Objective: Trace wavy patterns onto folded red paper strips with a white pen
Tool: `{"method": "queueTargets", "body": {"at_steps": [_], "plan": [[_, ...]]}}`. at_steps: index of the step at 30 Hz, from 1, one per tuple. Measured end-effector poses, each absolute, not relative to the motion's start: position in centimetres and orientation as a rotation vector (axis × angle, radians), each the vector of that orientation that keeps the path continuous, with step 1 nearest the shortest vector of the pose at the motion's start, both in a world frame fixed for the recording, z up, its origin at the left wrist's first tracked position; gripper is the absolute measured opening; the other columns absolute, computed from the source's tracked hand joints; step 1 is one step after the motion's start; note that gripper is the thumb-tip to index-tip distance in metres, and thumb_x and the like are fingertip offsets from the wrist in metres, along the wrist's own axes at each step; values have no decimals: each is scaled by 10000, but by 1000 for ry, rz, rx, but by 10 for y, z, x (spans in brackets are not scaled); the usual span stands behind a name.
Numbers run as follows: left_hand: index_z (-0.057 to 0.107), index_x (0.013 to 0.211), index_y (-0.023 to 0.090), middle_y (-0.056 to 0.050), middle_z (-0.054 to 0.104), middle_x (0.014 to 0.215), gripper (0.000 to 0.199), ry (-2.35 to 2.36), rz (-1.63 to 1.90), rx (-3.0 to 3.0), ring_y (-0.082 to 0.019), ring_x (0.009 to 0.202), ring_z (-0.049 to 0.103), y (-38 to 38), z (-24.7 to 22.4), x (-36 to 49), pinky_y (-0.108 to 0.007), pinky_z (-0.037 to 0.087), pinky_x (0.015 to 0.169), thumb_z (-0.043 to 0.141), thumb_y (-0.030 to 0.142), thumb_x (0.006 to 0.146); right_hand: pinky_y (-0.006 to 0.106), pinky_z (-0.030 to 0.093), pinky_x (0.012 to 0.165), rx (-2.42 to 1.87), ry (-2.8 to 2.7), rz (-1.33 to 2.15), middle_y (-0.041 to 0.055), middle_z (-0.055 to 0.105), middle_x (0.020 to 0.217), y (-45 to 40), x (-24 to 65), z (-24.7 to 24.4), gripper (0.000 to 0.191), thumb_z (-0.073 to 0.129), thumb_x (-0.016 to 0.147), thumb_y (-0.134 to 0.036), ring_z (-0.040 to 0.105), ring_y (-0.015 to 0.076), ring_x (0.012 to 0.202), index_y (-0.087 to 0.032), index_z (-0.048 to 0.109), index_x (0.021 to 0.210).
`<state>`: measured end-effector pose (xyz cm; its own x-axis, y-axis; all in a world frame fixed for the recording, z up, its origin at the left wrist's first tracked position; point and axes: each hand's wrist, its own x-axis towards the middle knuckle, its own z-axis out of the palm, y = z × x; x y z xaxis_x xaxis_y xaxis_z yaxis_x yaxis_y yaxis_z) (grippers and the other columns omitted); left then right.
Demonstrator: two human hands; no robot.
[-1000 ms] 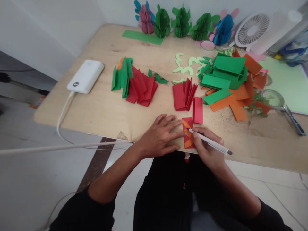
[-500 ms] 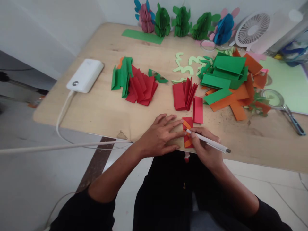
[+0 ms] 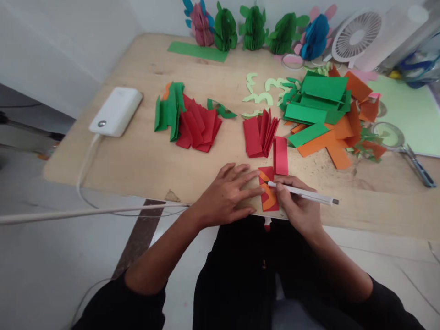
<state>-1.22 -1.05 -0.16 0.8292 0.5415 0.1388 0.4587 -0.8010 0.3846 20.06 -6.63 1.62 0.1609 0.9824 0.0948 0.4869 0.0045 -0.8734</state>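
Observation:
My left hand point(image 3: 232, 195) lies flat with its fingers spread, the fingertips on the left edge of a small folded red paper point(image 3: 264, 204) at the table's front edge. On that paper rests a curved orange paper cutout point(image 3: 270, 198). My right hand point(image 3: 299, 204) grips a white pen point(image 3: 311, 196), its tip at the cutout's edge. Just above lies another folded red paper strip point(image 3: 281, 156), touching neither hand. A stack of folded red papers point(image 3: 254, 137) stands beside that strip.
Red papers point(image 3: 202, 123) and green folded papers point(image 3: 177, 107) lie to the left, near a white power bank point(image 3: 117, 110) with a cable. Green strips point(image 3: 323, 87), orange strips point(image 3: 338, 151) and a utility knife point(image 3: 421, 169) are on the right. Paper figures and a fan point(image 3: 357, 36) line the back.
My right hand and the pen have shifted slightly right and turned, so more of the orange cutout shows. My left hand stays on the red paper. The whole view has moved a little.

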Motion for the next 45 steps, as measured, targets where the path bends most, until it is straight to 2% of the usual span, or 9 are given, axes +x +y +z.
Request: {"method": "queueTargets", "body": {"at_steps": [8,13,18,26,32,36,45], "plan": [[598,1303,316,-66,474,1491,436,767,343,2689,-333,1403,331,-11,-1,-12,-552,192,1167,556,498,909,273,514,589,-1584,-1506,747,25,722,775,-64,196,14,145,582,877,-304,645,145,637,-212,688,841],[541,1369,311,-80,462,1502,475,753,346,2698,-333,1405,325,-11,-2,-11,-561,199,1157,539,481,926,276,520,603,-1570,-1527,763,29,728,796,-63,196,14,156,581,887,-304,644,144,651,-208,697,848],[592,1311,317,-69,466,1497,438,769,334,2699,-336,1404,324,-11,-1,-11,-556,203,1157,566,489,909,288,524,637,-1573,-1555,744,30,734,817,-63,198,13,144,579,882,-281,659,155,698,-211,701,854],[545,1364,340,-60,454,1506,475,759,333,2697,-331,1411,312,-11,-4,-11,-556,208,1156,563,487,913,266,506,568,-1559,-1509,732,26,732,779,-63,197,13,144,576,874,-278,644,139,627,-205,696,843],[506,1404,348,-61,455,1508,519,772,295,2688,-332,1412,314,-11,-1,-11,-559,194,1158,559,510,914,266,502,575,-1593,-1509,713,22,715,739,-64,198,12,168,589,874,-307,636,137,616,-198,705,819],[533,1377,347,-55,457,1508,493,756,328,2675,-323,1410,322,-11,-3,-12,-549,197,1160,567,496,909,280,522,612,-1590,-1486,708,37,734,794,-64,199,12,152,590,865,-297,660,150,660,-199,705,849],[585,1333,310,-75,465,1501,457,760,304,2654,-331,1416,320,-11,-1,-11,-564,195,1159,552,492,915,239,444,526,-1611,-1507,658,11,704,722,-64,198,14,137,578,859,-264,579,114,561,-196,683,803]]}}
